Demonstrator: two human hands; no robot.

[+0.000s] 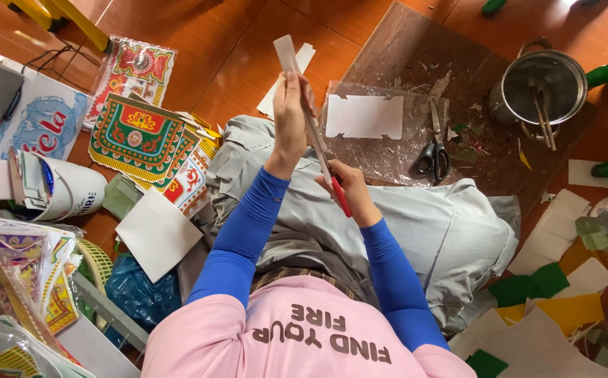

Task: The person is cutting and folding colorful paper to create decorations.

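In the head view, a person in blue sleeves sits on the floor (248,42) of reddish-brown tiles, legs in grey trousers stretched forward. The left hand (290,115) is raised above the lap and clenched around a narrow white card strip (286,52), which stands nearly upright, its top end pointing away from the body. The right hand (349,192), lower and nearer the body, grasps the red handle of a long-bladed cutter (325,157); the blade runs up along the strip's right edge, touching or just beside it, I cannot tell which.

Beyond the knees lies a dark brown board (416,49) on the floor. On it rests a clear plastic sheet (388,157) with a white cut-out card (365,116) lying on top, and black-handled scissors (435,150) just to the right of the card. At the board's far right corner stands a metal pot (543,87) with chopsticks inside.

To the left of the legs, printed red, green and yellow paper flags (136,133) are stacked, with a blank white sheet (157,234) nearer the body. On the right, near the floor's edge of view, green, yellow and white paper scraps (563,294) lie scattered.
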